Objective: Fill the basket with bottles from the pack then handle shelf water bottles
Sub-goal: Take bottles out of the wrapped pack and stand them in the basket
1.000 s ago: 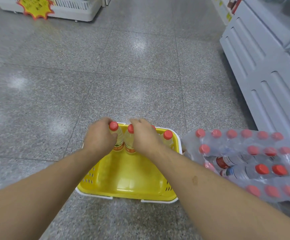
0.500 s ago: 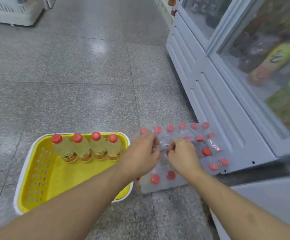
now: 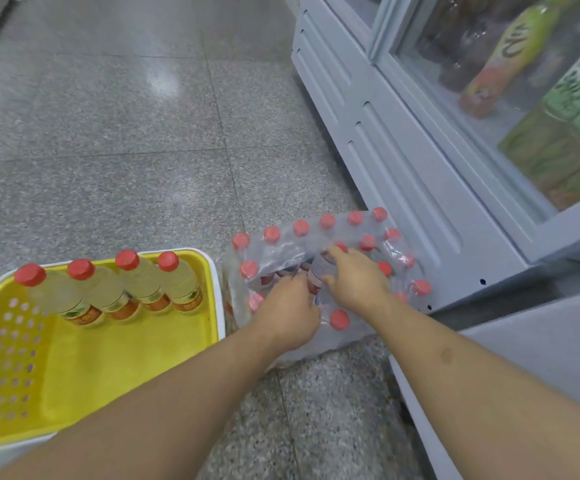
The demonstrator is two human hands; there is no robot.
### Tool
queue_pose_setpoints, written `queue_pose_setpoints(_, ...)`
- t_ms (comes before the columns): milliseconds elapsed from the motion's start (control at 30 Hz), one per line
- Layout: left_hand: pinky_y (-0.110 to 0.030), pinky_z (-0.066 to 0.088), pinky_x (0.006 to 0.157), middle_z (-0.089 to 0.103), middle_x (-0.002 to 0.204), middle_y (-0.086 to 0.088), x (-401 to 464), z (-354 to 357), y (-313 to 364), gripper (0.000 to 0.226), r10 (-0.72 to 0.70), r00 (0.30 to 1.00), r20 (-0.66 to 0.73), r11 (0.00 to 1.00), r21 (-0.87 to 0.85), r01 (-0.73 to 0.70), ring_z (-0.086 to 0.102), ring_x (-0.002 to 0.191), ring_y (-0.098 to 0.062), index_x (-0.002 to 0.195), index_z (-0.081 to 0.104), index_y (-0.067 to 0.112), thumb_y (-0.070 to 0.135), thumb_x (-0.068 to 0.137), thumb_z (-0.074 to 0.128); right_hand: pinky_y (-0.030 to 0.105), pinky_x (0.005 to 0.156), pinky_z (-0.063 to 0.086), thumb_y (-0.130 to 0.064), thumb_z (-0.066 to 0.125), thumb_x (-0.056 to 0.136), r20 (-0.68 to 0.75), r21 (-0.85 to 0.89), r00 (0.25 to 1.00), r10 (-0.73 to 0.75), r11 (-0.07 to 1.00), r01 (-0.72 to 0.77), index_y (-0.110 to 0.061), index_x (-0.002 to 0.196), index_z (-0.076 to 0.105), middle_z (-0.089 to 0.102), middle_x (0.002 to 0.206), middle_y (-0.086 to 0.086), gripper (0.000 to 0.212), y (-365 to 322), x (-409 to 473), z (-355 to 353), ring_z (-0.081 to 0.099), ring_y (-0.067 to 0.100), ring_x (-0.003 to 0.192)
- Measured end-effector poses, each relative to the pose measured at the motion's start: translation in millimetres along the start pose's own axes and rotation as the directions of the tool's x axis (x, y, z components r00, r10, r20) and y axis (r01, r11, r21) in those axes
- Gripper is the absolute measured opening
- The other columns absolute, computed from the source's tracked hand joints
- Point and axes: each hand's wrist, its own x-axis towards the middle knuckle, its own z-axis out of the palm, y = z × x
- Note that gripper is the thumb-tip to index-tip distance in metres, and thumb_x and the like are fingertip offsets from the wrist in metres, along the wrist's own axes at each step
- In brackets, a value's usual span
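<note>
A yellow basket [image 3: 212,299] with a white rim sits on the floor at the lower left. Several red-capped bottles [image 3: 143,282] stand in a row along its far wall. To its right lies a clear shrink-wrapped pack [image 3: 281,244] of red-capped bottles, torn open in the middle. Both hands reach into that opening. My right hand [image 3: 354,282] wraps a bottle [image 3: 318,271] inside the pack. My left hand [image 3: 288,313] is curled around something lower in the opening; what it holds is hidden.
A grey-white glass-door cooler [image 3: 402,143] with drinks inside stands just right of the pack. A grey cabinet edge [image 3: 524,348] is at the lower right. Speckled grey tile floor [image 3: 125,133] stretches ahead and to the left.
Both hands left the bottles in the basket and moved right to the pack. Since half a second ago they have pushed deeper into the torn wrap, the right hand closing on a bottle.
</note>
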Motion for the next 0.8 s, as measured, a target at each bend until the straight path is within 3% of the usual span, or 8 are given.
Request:
queue_pose_setpoints(200, -0.044, 0.058, 0.078, 0.071, 0.097, -0.012, 2, -1, -1, 0.026, -0.049, 0.999, 0.0, 0.998, -0.025, 0.049, 0.071, 0.088, -0.032, 0.113, 0.061, 0.007, 0.006, 0.088, 0.053, 0.038, 0.07, 0.042, -0.036, 0.058, 0.1, -0.084, 0.007, 0.995, 0.054, 0.999, -0.053, -0.015, 0.135, 0.049, 0.066, 0.114, 0.012, 0.041, 0, 9, 2, 0.066, 0.037, 0.106)
queue_pose_setpoints(367, -0.042, 0.058, 0.081, 0.073, 0.098, -0.009, 1, -5, -4, 0.026, -0.045, 0.999, -0.03, 0.999, -0.006, 0.044, 0.07, 0.092, -0.027, 0.109, 0.066, 0.007, 0.007, 0.087, 0.052, 0.037, 0.067, 0.04, -0.032, 0.06, 0.097, -0.122, -0.016, 0.992, -0.022, 1.0, 0.02, -0.02, 0.101, 0.05, 0.068, 0.107, 0.006, 0.017, -10, 2, -1, 0.067, 0.035, 0.098)
queue_pose_setpoints(467, -0.038, 0.055, 0.089, 0.068, 0.122, -0.008, 8, -3, -8, 0.038, -0.053, 0.995, -0.089, 0.998, 0.023, 0.055, 0.065, 0.112, -0.027, 0.129, 0.06, 0.013, 0.01, 0.091, 0.054, 0.04, 0.068, 0.05, -0.033, 0.059, 0.094, -0.116, -0.04, 0.978, -0.173, 0.985, 0.169, -0.028, 0.108, 0.054, 0.063, 0.105, -0.004, 0.015, -15, -6, 2, 0.066, 0.029, 0.099)
queue_pose_setpoints(567, -0.035, 0.05, 0.099, 0.059, 0.138, -0.007, 21, 1, -9, 0.055, 0.002, 0.995, -0.095, 1.0, 0.026, 0.001, 0.059, 0.124, -0.025, 0.143, 0.048, 0.017, 0.005, 0.09, 0.057, 0.04, 0.068, 0.054, -0.038, 0.061, 0.094, -0.15, -0.031, 0.961, -0.231, 0.973, 0.229, -0.034, 0.116, 0.057, 0.062, 0.103, -0.009, 0.023, -12, -10, 1, 0.067, 0.022, 0.097)
queue_pose_setpoints(700, -0.038, 0.049, 0.102, 0.055, 0.142, -0.009, 43, 5, -14, 0.062, 0.052, 0.998, -0.042, 0.985, 0.168, -0.045, 0.055, 0.13, -0.026, 0.145, 0.047, 0.017, 0.007, 0.086, 0.064, 0.035, 0.067, 0.046, -0.035, 0.069, 0.084, -0.054, 0.009, 0.965, -0.256, 0.967, 0.256, -0.022, 0.11, 0.059, 0.064, 0.104, -0.005, 0.031, -12, -12, 4, 0.066, 0.024, 0.095)
queue_pose_setpoints(800, -0.043, 0.056, 0.093, 0.059, 0.132, -0.011, 54, 6, -17, 0.054, 0.03, 0.996, -0.08, 0.942, 0.337, -0.001, 0.065, 0.118, -0.03, 0.137, 0.055, 0.016, 0.005, 0.086, 0.065, 0.037, 0.066, 0.047, -0.027, 0.072, 0.08, -0.085, 0.041, 0.98, -0.18, 0.982, 0.184, -0.021, 0.09, 0.059, 0.061, 0.092, -0.002, 0.017, -9, -15, 8, 0.064, 0.026, 0.087)
